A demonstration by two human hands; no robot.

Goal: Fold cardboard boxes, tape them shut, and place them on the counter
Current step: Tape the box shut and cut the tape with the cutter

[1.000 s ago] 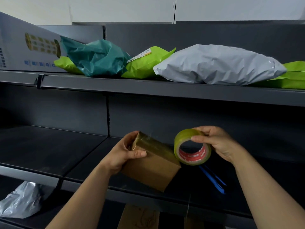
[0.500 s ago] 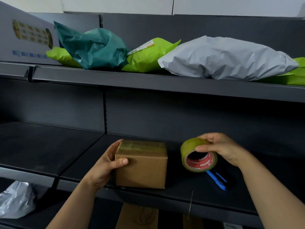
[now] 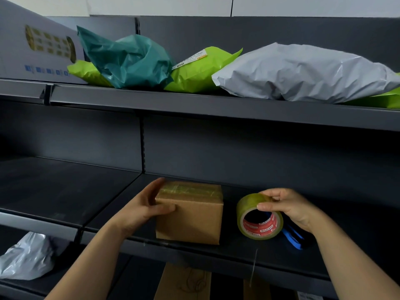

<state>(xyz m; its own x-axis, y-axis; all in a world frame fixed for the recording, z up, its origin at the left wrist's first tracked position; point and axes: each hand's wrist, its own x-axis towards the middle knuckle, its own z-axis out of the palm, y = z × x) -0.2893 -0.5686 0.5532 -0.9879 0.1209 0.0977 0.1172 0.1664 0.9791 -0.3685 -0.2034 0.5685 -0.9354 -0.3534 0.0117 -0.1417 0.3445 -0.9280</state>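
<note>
At the upper shelf's (image 3: 194,105) left end a grey printed carton (image 3: 32,46) is cut off by the frame; beside it lie a teal bag (image 3: 127,61), a lime mailer (image 3: 201,72) and a pale grey mailer (image 3: 303,72), all closed with their contents hidden. Low on the left sits a crumpled silver bag (image 3: 23,258). On the middle shelf (image 3: 65,187), near its front edge, the cardboard box (image 3: 190,217) stands closed, with tape across its top. The left hand (image 3: 142,208) grips its upper left corner, thumb on the front face. Right of it, apart, the tape roll (image 3: 259,217) stands on edge, pinched at its top by the right hand (image 3: 290,206). A blue tool (image 3: 292,237) lies half hidden behind the roll and hand. More cardboard (image 3: 184,282) shows below the shelf, mostly cut off.
</note>
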